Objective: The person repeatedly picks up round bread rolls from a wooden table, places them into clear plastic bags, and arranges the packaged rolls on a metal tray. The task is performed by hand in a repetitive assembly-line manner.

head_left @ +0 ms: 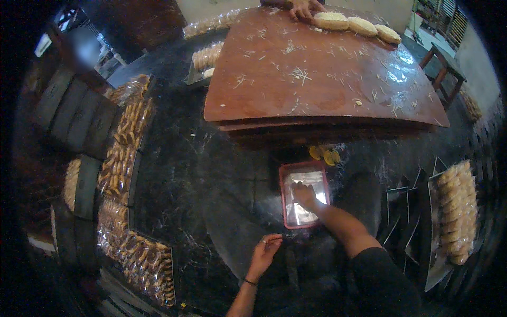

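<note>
A red-rimmed tray [283,193] sits low in front of me, with shiny clear plastic [301,215] lying in it. Over that plastic is my right hand [304,195], its fingers curled downward; whatever they grip is hidden beneath the hand. To the lower left of the tray, my left hand [265,252] hovers apart from it. Its fingers are loosely bent with small gaps, and nothing shows in them. A dark band circles the left wrist.
Beyond the tray stands a red-brown table [327,79] strewn with pale shreds. Another person's hand [303,9] is beside shred-topped breads [362,26]. Trays of wrapped breads [124,164] line the left; more packed breads [457,211] stand right. Yellow round items [325,154] lie behind the tray.
</note>
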{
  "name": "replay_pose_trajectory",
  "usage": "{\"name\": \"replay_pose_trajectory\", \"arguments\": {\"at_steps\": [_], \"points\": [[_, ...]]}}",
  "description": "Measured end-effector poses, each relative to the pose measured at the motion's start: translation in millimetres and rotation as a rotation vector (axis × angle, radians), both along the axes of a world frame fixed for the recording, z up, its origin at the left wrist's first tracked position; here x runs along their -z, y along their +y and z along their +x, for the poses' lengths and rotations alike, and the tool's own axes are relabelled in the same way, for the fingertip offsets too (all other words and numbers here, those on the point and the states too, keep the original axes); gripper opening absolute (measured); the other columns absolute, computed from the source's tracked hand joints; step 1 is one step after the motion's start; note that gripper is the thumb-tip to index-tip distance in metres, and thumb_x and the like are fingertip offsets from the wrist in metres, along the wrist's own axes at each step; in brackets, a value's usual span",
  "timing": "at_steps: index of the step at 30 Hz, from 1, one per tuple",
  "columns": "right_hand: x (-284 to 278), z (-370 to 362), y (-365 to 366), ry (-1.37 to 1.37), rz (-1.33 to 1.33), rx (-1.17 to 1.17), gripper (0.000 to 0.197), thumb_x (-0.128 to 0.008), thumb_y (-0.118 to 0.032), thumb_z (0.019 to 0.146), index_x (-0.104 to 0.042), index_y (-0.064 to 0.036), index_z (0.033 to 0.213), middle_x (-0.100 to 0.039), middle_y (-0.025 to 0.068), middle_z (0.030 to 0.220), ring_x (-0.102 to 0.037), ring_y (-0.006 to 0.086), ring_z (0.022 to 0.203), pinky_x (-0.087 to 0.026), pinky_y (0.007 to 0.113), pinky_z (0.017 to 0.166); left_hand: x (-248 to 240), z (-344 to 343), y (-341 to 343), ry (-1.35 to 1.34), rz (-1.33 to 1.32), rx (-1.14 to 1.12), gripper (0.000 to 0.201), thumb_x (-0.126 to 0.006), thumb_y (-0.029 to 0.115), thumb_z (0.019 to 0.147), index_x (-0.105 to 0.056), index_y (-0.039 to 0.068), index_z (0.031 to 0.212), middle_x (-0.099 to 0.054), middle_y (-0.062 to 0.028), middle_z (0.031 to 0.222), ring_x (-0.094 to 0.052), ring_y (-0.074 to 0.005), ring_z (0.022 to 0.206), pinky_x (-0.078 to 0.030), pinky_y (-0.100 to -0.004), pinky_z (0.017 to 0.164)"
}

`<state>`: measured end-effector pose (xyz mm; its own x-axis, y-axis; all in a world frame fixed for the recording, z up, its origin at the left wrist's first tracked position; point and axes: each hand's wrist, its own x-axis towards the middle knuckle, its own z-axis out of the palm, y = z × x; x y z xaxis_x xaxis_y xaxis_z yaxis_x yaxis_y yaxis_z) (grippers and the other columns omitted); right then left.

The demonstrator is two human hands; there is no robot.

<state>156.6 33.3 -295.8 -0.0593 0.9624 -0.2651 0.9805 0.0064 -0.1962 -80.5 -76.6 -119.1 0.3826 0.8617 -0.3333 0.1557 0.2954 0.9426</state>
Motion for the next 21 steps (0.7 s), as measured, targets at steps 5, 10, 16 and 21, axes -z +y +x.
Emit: {"name": "replay_pose_trajectory", "arguments": {"at_steps": [5,10,16,21], "points": [[61.7,59.3,25.8,0.311,-0.231,-0.253,0.048,-0.073,-0.028,0.065,-0.058,-0.0007,0.102,-0.064,0.0157,0.082,-0.061,0.0253,0.071,-0.047,0.041,0.066,0.7,11.8,3.6,-0.068,0.004,0.022,0.020,-0.053,0.007,0.089,-0.055,0.003,0.108,-0.059,-0.0065,0.102,-0.057,-0.0145,0.097,-0.044,-0.0258,0.084],[-54.2,11.1,74.9,0.530,0.020,-0.367,0.022,-0.062,-0.023,0.075,-0.064,-0.0026,0.082,-0.064,0.0155,0.071,-0.058,0.0285,0.057,-0.045,0.042,0.056,-2.4,-7.8,-7.5,-0.034,-0.008,-0.044,0.022,-0.053,0.007,0.089,-0.054,0.003,0.110,-0.059,-0.0059,0.102,-0.057,-0.0143,0.097,-0.044,-0.0254,0.085],[-67.3,-26.6,54.5,0.237,-0.221,-0.492,0.027,-0.050,-0.017,0.085,-0.063,-0.0072,0.107,-0.063,0.0164,0.102,-0.062,0.0316,0.089,-0.049,0.039,0.074,-18.1,25.1,1.9,-0.127,-0.119,0.125,0.024,-0.050,0.013,0.091,-0.054,0.001,0.111,-0.058,-0.0063,0.105,-0.055,-0.0145,0.100,-0.042,-0.0257,0.087],[-221.9,-16.8,-1.2,0.716,0.260,-0.189,0.036,-0.050,-0.012,0.083,-0.055,-0.0074,0.118,-0.059,0.0146,0.113,-0.060,0.0317,0.096,-0.048,0.036,0.081,-8.1,38.5,29.5,-0.601,-0.451,-0.021,0.038,-0.044,0.031,0.093,-0.051,0.002,0.116,-0.054,-0.0144,0.116,-0.052,-0.0253,0.109,-0.041,-0.0394,0.094]]}}
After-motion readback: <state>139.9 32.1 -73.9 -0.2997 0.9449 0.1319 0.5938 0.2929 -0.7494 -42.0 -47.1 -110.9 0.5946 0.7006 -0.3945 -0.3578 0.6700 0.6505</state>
